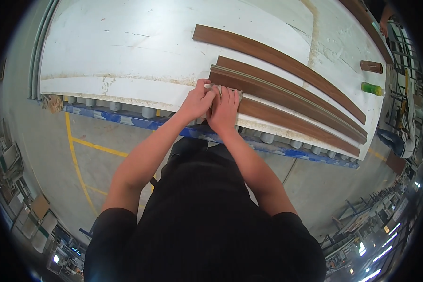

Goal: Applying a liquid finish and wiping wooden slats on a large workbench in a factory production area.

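My left hand (pixel 199 101) and my right hand (pixel 224 109) meet at the near edge of a white board, at the left end of the nearest brown wood-look strip (pixel 296 125). My left fingers are bent and pressed together against the right hand. The right hand's fingers curl down over the strip's end, where a small beige piece (pixel 240 94), perhaps cloth or paper, shows beside them. What the fingertips grip is hidden. Just beyond lies a grooved brown strip (pixel 286 100) with a pale line along it, its left end close to my fingers.
A separate brown strip (pixel 277 55) lies farther back on the white board (pixel 127 51). A green bottle (pixel 372 88) and a brown cylinder (pixel 372 66) stand or lie at the right. Rollers on a blue frame (pixel 113 117) run below the near edge. Another person's hand (pixel 384 29) shows at far right.
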Tool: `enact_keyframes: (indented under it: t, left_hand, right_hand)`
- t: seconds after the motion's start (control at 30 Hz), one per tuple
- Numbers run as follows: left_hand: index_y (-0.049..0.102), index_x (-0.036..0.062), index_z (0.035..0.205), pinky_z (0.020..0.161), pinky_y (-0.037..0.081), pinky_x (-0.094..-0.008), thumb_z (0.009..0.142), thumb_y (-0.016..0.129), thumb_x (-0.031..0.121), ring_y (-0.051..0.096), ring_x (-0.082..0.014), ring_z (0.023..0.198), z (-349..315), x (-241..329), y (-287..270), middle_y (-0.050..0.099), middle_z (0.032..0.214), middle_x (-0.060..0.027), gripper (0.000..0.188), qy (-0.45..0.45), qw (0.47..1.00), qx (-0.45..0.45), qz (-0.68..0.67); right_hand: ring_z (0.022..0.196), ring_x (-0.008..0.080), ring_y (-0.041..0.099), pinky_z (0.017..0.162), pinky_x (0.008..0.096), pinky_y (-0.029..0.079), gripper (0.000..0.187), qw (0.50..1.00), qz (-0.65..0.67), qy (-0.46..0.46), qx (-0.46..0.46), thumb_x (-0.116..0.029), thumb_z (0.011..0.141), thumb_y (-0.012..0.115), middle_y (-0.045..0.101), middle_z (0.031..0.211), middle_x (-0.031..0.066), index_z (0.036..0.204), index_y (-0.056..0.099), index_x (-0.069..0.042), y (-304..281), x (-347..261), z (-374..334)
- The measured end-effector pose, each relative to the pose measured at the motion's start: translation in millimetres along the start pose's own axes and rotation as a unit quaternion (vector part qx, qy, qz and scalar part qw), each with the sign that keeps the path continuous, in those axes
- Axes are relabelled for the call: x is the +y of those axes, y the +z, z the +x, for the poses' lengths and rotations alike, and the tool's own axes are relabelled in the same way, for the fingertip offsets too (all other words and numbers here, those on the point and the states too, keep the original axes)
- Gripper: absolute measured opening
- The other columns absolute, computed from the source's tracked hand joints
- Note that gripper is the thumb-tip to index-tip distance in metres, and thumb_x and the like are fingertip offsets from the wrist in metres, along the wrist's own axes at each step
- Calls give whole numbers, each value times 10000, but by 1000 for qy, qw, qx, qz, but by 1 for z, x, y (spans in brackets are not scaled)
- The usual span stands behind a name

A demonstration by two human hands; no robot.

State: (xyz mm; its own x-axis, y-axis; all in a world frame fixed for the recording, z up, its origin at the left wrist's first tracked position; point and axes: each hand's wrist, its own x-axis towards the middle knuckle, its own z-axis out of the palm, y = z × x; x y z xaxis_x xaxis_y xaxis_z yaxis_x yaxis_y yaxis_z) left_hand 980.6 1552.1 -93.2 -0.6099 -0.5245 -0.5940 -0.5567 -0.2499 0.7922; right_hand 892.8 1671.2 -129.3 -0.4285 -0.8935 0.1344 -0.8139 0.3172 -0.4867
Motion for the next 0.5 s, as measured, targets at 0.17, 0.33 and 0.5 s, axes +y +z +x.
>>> enact_keyframes:
  t: [0.17, 0.33, 0.5]
  left_hand:
    - [435, -23, 1447, 963, 494, -348, 1080, 542, 347, 672, -238, 1054, -6, -2, 2, 708, 1161, -192, 531, 27, 999, 27, 31]
    - [489, 2, 1419, 1040, 450, -367, 1102, 501, 446, 652, -231, 1133, -8, -20, 3, 720, 1177, -191, 546, -1, 997, 46, -65]
    - [533, 30, 1382, 1086, 402, -380, 1101, 454, 528, 628, -213, 1178, -9, -4, 5, 747, 1110, -176, 577, -65, 991, 62, -104]
  right_hand:
    - [1294, 406, 523, 1137, 477, 406, 583, 969, 237, 35, 56, -80, 814, 681, 574, 1370, 185, 1389, 593, -42, -32, 29, -5]
    - [1299, 417, 522, 1166, 535, 358, 555, 989, 92, 77, 85, -88, 839, 670, 584, 1372, 194, 1388, 600, -51, -82, 98, -48]
    - [1290, 387, 526, 1179, 582, 311, 573, 992, -90, 56, 68, -128, 806, 733, 581, 1338, 174, 1365, 618, -75, -58, 91, -48]
